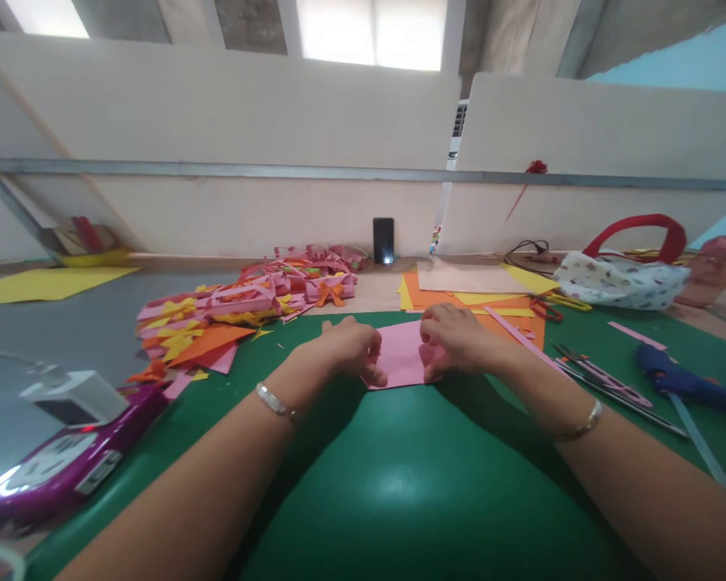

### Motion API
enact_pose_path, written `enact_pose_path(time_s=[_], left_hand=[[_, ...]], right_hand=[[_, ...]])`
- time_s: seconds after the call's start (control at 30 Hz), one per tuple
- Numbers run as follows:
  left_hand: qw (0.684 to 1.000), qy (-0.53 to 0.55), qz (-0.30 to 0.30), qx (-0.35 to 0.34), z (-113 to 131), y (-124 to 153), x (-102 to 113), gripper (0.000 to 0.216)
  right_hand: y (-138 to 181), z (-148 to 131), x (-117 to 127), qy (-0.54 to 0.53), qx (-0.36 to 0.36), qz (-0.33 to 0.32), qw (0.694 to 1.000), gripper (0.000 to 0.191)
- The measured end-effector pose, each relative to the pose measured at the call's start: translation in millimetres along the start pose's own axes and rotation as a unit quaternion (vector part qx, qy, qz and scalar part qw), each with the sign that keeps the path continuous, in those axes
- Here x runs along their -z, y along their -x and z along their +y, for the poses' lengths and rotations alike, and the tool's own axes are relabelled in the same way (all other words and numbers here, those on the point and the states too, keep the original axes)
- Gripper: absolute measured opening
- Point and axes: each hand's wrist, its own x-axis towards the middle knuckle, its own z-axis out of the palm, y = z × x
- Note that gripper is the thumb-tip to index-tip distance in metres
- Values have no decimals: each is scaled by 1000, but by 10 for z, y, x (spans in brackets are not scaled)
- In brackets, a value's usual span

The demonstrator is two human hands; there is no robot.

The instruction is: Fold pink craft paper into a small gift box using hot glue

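A pink sheet of paper (401, 355) lies between my two hands, just above or on the green table mat (399, 476). My left hand (351, 351) grips its left edge with curled fingers and thumb. On the right edge, my right hand (453, 343) holds the paper with bent fingers, and the thumb is partly hidden behind them. The parts of the sheet under the fingers cannot be seen. Close to my right forearm lie a narrow pink paper strip (523, 339) and a pair of pink-handled scissors (611, 379).
Paper bows and scraps (266, 290) are heaped at the left, behind a purple power strip (66, 456) with a white charger (76, 398). A phone (384, 240) leans on the back wall. Coloured sheets (472, 278), a blue glue gun (690, 379) and a patterned bag (620, 278) are at the right.
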Motion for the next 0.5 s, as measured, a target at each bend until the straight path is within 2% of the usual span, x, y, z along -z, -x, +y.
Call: enact_pose_path(time_s=[0.13, 0.37, 0.5], left_hand=[[1000, 7, -11, -8, -54, -22, -7, 47], [999, 20, -23, -28, -103, -18, 25, 58], [999, 24, -16, -13, -111, -24, -1, 57]], right_hand=[[1, 87, -43, -47, 19, -12, 999, 52], [-79, 64, -81, -42, -71, -40, 996, 66], [-66, 67, -106, -48, -84, -35, 995, 73]])
